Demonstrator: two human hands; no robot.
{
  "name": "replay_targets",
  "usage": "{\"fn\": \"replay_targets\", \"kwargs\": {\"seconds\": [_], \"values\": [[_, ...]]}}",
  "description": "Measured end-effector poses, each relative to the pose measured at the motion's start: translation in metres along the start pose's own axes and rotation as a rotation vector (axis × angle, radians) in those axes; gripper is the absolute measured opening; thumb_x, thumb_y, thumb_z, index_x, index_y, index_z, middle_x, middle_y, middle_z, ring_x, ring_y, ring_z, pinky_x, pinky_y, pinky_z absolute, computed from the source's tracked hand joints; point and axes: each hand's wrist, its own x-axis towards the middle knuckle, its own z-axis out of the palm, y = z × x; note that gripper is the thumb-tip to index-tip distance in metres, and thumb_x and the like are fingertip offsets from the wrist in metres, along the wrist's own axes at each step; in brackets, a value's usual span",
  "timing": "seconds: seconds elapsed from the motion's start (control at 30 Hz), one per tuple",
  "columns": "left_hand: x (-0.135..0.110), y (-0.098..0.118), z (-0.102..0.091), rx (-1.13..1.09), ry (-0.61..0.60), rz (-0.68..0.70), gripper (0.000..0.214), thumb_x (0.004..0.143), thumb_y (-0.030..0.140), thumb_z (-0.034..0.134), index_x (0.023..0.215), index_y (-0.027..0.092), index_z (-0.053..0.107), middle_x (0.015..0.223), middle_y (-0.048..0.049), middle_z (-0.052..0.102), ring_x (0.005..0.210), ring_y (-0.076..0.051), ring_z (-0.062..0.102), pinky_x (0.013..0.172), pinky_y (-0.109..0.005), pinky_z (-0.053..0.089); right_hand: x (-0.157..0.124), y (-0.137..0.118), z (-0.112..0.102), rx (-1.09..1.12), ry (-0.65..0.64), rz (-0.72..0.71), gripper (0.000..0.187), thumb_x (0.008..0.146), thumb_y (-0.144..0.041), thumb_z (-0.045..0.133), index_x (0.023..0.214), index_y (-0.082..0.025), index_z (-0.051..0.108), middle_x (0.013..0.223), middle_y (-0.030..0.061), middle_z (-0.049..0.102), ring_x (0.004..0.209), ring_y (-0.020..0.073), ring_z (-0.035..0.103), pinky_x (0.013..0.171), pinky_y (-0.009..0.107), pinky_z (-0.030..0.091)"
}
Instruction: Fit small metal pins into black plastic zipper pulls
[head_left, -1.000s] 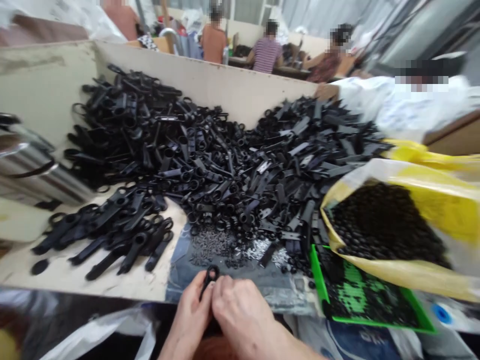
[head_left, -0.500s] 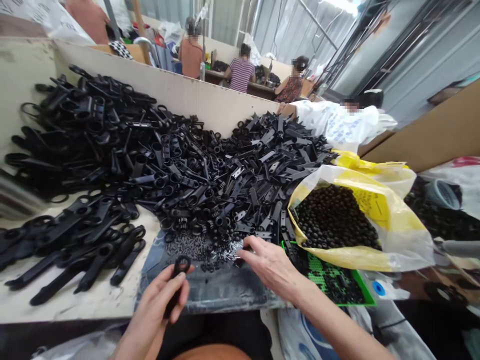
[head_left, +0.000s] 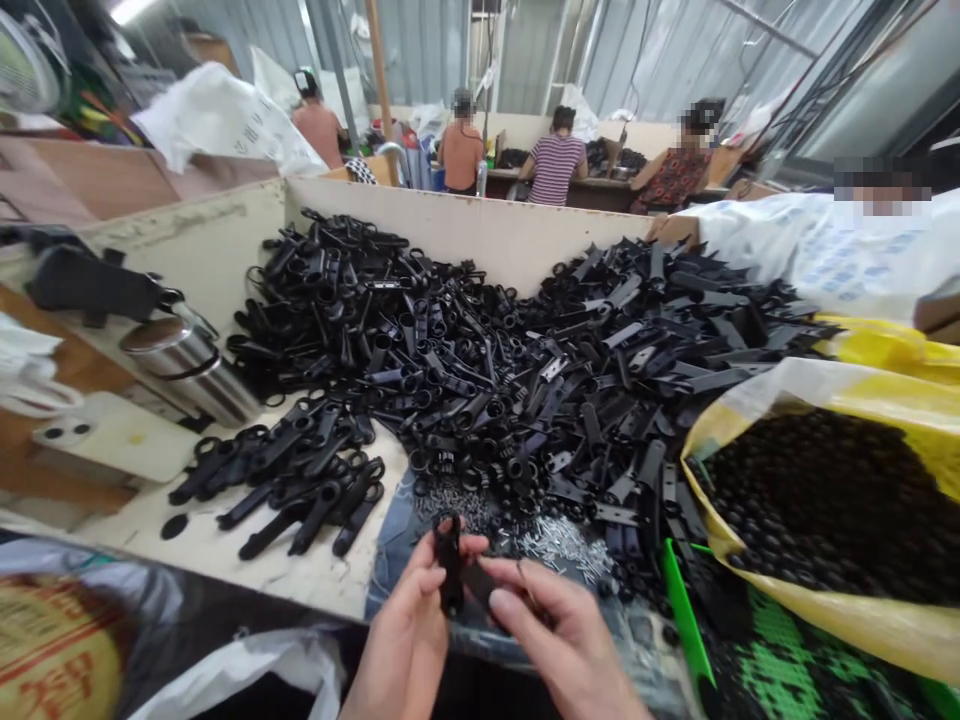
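Note:
My left hand [head_left: 409,635] is closed round a black plastic handle piece [head_left: 448,570] with a ring at its top, held upright. Close beside it, my right hand [head_left: 559,630] pinches a flat black plastic piece [head_left: 478,582] between thumb and fingers. Whether the two pieces touch is hard to make out. Just beyond my hands, a heap of shiny metal pins [head_left: 566,545] and a heap of darker small pins [head_left: 457,500] lie on a blue-grey mat [head_left: 390,545]. Behind them rises a big pile of black plastic parts [head_left: 435,340].
Several handle pieces [head_left: 300,490] lie in a group at left, near a steel flask [head_left: 199,370] and a phone [head_left: 120,435]. To the right stand a yellow-white bag [head_left: 750,400] of small black parts and a green tray [head_left: 686,610]. Several people sit working in the background.
The view has swung left. My right hand has left the shiny pins and come beside my left hand, now holding a flat black piece. My left hand still grips the handle piece.

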Motion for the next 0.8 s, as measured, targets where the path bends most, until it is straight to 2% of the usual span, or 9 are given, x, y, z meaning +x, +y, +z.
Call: {"fn": "replay_targets", "kwargs": {"seconds": [0.07, 0.13, 0.2, 0.33, 0.47, 0.6, 0.8], "values": [[0.001, -0.002, -0.001, -0.059, -0.027, 0.01, 0.034, 0.085, 0.028, 0.063, 0.116, 0.023, 0.074, 0.118, -0.0072, 0.076, 0.119, -0.027, 0.061, 0.105, -0.041, 0.042, -0.006, 0.014, 0.033, 0.257, 0.117, 0.103, 0.041, 0.094, -0.055, 0.067, 0.11, -0.019, 0.076, 0.068, 0.0019, 0.069, 0.059, 0.0171, 0.066, 0.055, 0.025, 0.055], [0.002, -0.004, -0.004, -0.091, -0.024, 0.03, 0.034, 0.085, 0.03, 0.063, 0.115, 0.021, 0.075, 0.118, -0.0092, 0.076, 0.118, -0.028, 0.062, 0.105, -0.043, 0.043, -0.008, 0.023, 0.054, 0.413, 0.201, 0.179, 0.045, 0.088, -0.06, 0.072, 0.101, -0.017, 0.076, 0.069, 0.0036, 0.071, 0.058, 0.0178, 0.066, 0.058, 0.027, 0.057], [0.003, -0.009, -0.008, -0.114, 0.003, 0.041, 0.036, 0.085, 0.034, 0.064, 0.116, 0.02, 0.075, 0.119, -0.0112, 0.076, 0.116, -0.029, 0.063, 0.102, -0.043, 0.045, -0.006, 0.023, 0.064, 0.494, 0.267, 0.265, 0.047, 0.082, -0.062, 0.077, 0.095, -0.017, 0.076, 0.074, 0.0064, 0.074, 0.064, 0.0207, 0.07, 0.066, 0.031, 0.059], [0.009, -0.022, -0.015, -0.132, 0.034, 0.065, 0.041, 0.082, 0.041, 0.07, 0.118, 0.021, 0.075, 0.122, -0.012, 0.075, 0.116, -0.031, 0.064, 0.098, -0.045, 0.046, 0.001, 0.003, 0.065, 0.529, 0.352, 0.384, 0.05, 0.072, -0.062, 0.086, 0.09, -0.017, 0.077, 0.076, 0.0076, 0.076, 0.069, 0.0231, 0.07, 0.071, 0.033, 0.059], [0.009, -0.028, -0.011, -0.07, 0.075, 0.132, 0.041, 0.08, 0.045, 0.078, 0.116, 0.024, 0.076, 0.118, -0.0087, 0.076, 0.117, -0.031, 0.063, 0.102, -0.044, 0.046, 0.004, -0.008, 0.067, 0.534, 0.379, 0.375, 0.049, 0.07, -0.062, 0.087, 0.089, -0.018, 0.079, 0.073, 0.0059, 0.074, 0.071, 0.0226, 0.068, 0.072, 0.032, 0.058], [0.003, -0.029, -0.004, 0.104, 0.117, 0.216, 0.04, 0.083, 0.05, 0.077, 0.114, 0.024, 0.076, 0.123, -0.0094, 0.074, 0.123, -0.031, 0.061, 0.107, -0.044, 0.045, 0.001, 0.0, 0.075, 0.539, 0.413, 0.382, 0.047, 0.071, -0.061, 0.087, 0.088, -0.019, 0.077, 0.062, 0.0013, 0.067, 0.072, 0.0236, 0.068, 0.072, 0.033, 0.058], [0.002, -0.032, -0.004, 0.342, 0.239, 0.275, 0.053, 0.082, 0.058, 0.076, 0.119, 0.02, 0.073, 0.126, -0.0122, 0.074, 0.13, -0.032, 0.059, 0.117, -0.042, 0.039, -0.003, 0.018, 0.082, 0.483, 0.437, 0.37, 0.042, 0.077, -0.058, 0.083, 0.084, -0.017, 0.074, 0.072, 0.0051, 0.072, 0.07, 0.0213, 0.067, 0.069, 0.03, 0.056]]}}
